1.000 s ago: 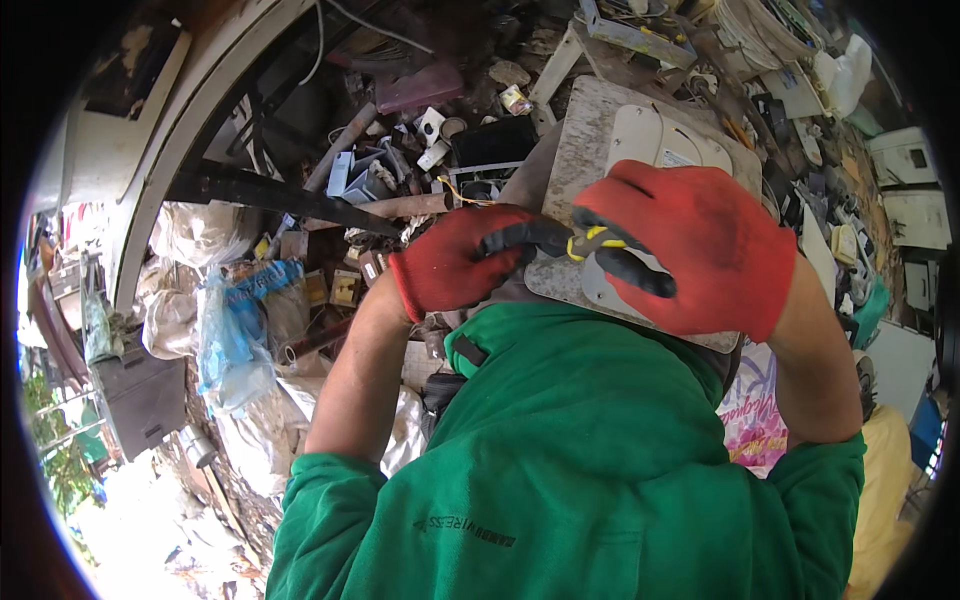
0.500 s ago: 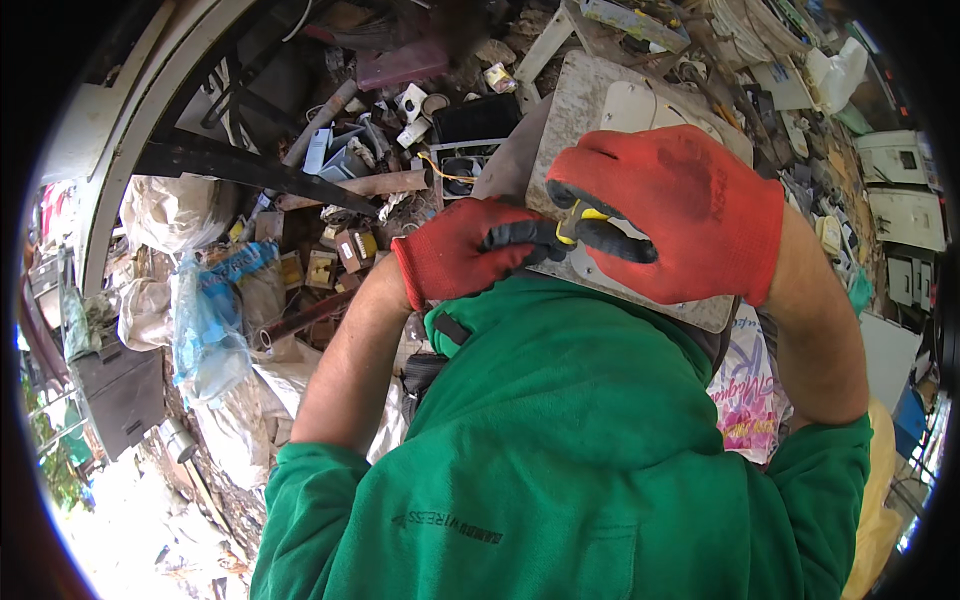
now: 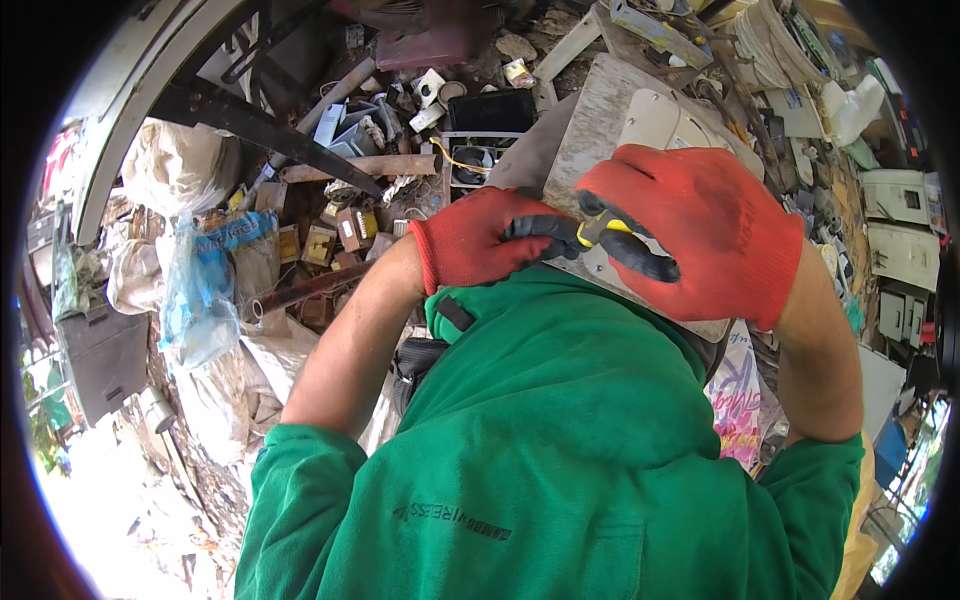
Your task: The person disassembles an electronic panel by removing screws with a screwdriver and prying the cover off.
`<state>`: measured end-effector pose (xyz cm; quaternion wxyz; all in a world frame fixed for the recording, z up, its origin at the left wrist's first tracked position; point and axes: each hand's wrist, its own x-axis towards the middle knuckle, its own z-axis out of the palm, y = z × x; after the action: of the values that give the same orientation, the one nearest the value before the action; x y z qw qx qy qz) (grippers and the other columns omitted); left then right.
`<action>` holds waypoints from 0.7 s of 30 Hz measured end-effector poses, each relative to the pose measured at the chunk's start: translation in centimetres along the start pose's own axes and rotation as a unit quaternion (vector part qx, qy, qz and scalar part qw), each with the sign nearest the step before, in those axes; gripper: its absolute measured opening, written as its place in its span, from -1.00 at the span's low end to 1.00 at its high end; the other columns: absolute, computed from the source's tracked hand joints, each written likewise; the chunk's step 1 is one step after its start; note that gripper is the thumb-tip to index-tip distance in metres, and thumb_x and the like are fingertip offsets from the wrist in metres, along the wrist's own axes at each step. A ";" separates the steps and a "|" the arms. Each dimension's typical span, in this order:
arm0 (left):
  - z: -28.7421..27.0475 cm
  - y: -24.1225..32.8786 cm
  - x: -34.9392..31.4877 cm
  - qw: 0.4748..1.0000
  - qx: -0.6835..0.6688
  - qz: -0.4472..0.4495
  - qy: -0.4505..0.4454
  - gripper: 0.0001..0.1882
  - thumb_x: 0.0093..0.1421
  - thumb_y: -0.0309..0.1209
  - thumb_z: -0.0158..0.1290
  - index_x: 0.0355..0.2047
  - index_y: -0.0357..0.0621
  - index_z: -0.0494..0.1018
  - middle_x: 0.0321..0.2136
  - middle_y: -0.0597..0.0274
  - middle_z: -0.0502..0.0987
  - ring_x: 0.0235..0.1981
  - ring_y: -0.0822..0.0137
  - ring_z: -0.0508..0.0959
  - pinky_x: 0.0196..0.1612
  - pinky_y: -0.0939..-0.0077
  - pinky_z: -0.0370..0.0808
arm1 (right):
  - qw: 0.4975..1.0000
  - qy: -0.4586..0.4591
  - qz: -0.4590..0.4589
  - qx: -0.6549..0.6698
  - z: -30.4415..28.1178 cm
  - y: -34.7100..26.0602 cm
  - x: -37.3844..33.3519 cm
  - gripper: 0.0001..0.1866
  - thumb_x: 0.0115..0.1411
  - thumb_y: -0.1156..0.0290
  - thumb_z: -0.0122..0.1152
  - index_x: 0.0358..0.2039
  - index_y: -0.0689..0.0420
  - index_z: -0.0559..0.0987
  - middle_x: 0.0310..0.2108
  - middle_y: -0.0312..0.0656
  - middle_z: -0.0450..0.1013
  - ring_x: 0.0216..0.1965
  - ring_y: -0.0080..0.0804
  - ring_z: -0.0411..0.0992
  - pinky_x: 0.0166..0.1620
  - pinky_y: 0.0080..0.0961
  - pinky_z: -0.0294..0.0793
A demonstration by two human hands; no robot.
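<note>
My right hand (image 3: pixel 695 225), in a red glove with dark fingertips, pinches a small yellow-and-black tool (image 3: pixel 606 226). Its handle looks like a screwdriver's, but the working end is hidden. Close by on the left, my gloved left hand (image 3: pixel 490 238) is closed, with its fingertips meeting the tool's end. Whatever sits in those fingers is too small and covered to make out. Both hands are over a worn, dirty beige panel (image 3: pixel 580 140) that lies across my lap. On the panel's far part rests a paler rounded plate (image 3: pixel 650 115), partly covered by my right hand.
Scrap parts crowd the ground ahead, among them a rusty pipe (image 3: pixel 360 168) and a black box (image 3: pixel 492 111). Plastic bags (image 3: pixel 200 290) hang at the left beside a dark metal frame (image 3: pixel 265 135). Pale casings (image 3: pixel 895 195) are stacked at the right.
Both hands and the tool have shifted slightly to the right in view, along with the surroundings. My right hand has turned a little around the tool. Both grips stay closed.
</note>
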<state>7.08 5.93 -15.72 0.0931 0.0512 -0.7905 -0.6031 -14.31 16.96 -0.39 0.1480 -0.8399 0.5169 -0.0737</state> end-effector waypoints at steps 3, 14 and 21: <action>-0.2 0.3 -0.3 1.000 -0.008 -0.026 -0.015 -0.65 0.30 -0.47 0.08 0.08 -0.25 0.52 -0.37 0.20 0.58 -0.40 0.40 0.51 -0.27 0.40 0.51 | 1.000 -0.008 0.003 0.004 0.0 -0.3 0.2 -0.55 -0.02 0.41 0.36 -0.06 0.11 0.52 -0.31 -0.13 0.44 -0.35 -0.02 0.47 -0.30 -0.16 0.42; -1.7 -2.0 5.1 0.953 0.126 -0.074 0.266 -0.55 0.28 -0.21 0.14 0.07 -0.25 0.51 -0.16 -0.22 0.65 -0.05 -0.21 0.62 0.03 0.07 0.54 | 0.998 0.044 0.031 -0.027 0.4 -3.2 -3.3 -0.56 -0.06 0.38 0.41 -0.13 0.08 0.51 -0.34 -0.14 0.41 -0.41 -0.09 0.48 -0.38 -0.20 0.46; -2.7 -1.2 6.4 0.958 0.191 0.010 0.215 -0.53 0.34 -0.34 0.13 0.20 -0.28 0.45 0.00 -0.08 0.63 0.06 0.07 0.61 0.13 0.28 0.52 | 0.994 0.080 0.062 -0.040 0.9 -5.0 -6.0 -0.46 -0.12 0.43 0.44 -0.04 0.09 0.56 -0.28 -0.15 0.42 -0.35 -0.12 0.48 -0.31 -0.22 0.47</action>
<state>1.34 1.88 -15.63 0.2556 0.1885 -0.8528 -0.4147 -12.51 24.56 0.54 0.0763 -0.8027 0.5810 -0.1108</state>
